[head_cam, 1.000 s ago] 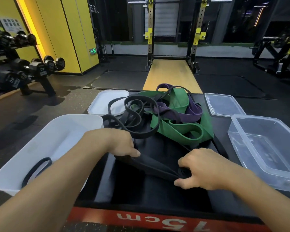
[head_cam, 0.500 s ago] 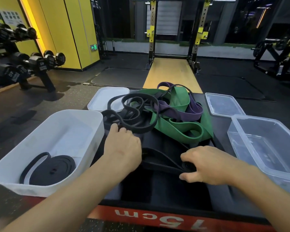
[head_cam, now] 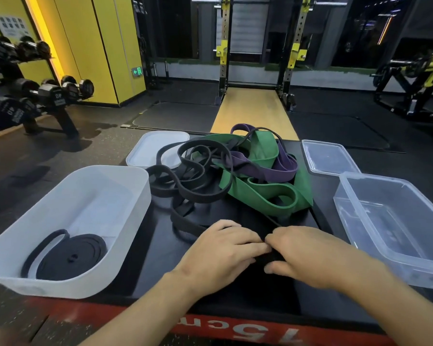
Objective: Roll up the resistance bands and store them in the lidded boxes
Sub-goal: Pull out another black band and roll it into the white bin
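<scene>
— Surface?
— Black platform point(head_cam: 155, 265), flat and matte, edged at the near side by a red strip point(head_cam: 210, 325).
— Containers?
— Frosted white box point(head_cam: 135, 221), round-cornered, is set at left; one flat black coil point(head_cam: 73, 258) is held in it. Clear box point(head_cam: 395, 258), squarer, is set at right. White lid point(head_cam: 148, 151) and clear lid point(head_cam: 328, 156) are laid behind.
— Bands?
— Heaped at centre, tangled and rubbery: wide green band point(head_cam: 255, 193), purple band point(head_cam: 268, 168), narrow black loops point(head_cam: 198, 171).
— Hands?
— A black band point(head_cam: 185, 224) is pinched by left hand point(head_cam: 223, 253) and right hand point(head_cam: 310, 255), fingers curled, fingertips meeting, before the heap.
</scene>
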Motion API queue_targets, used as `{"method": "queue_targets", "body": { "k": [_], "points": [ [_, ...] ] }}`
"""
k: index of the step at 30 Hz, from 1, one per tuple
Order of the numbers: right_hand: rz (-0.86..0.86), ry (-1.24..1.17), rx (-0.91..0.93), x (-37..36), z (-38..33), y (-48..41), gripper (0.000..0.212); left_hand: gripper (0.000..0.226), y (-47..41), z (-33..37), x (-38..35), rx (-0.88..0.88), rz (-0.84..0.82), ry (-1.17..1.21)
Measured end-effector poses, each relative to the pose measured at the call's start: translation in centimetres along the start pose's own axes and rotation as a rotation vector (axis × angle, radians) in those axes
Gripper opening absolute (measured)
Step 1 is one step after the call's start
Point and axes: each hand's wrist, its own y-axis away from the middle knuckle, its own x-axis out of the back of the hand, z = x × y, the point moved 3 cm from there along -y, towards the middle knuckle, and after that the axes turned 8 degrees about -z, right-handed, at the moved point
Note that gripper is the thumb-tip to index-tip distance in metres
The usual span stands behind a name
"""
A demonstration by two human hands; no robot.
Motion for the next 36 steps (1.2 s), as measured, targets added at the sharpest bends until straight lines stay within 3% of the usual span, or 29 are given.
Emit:
{"method": "queue_targets", "body": {
  "k": [5,9,11,14,23,27,32,36],
  "points": [
    [0.171,-0.050,-0.043,-1.9,-1.1,1.2,0.043,0.023,-0.2,-0.4,0.1,-0.001,0.032,-0.008],
    [0.280,-0.085,-0.137,-2.9,-1.3,1.1,0.071,0.026,0.1,-0.5,-0.2,0.016,0.015,0.017],
    [0.316,-0.062,-0.137,-2.8,-1.0,0.5,0.066,0.028,0.3,-0.5,-0.3,0.027,0.011,0.033],
    [0.268,-0.148,-0.068,-2.1,-0.8,0.1,0.048,0.029,0.3,-0.4,-0.1,0.032,-0.002,0.074],
    [0.171,-0.218,0.100,-1.6,-0.2,0.7,0.019,0.031,0.6,0.2,-0.1,0.013,0.042,0.093],
    [0.241,-0.175,0.036,-1.3,-1.2,0.9,0.028,0.030,0.5,-0.1,0.1,0.038,0.065,0.098],
    [0.306,-0.107,-0.229,-1.6,-1.3,0.2,0.072,0.027,0.5,-0.2,0.0,0.042,0.061,0.085],
    [0.269,-0.077,-0.128,-1.5,-1.3,-0.1,0.052,0.027,0.6,-0.1,0.1,0.025,0.097,0.031]
  ]
}}
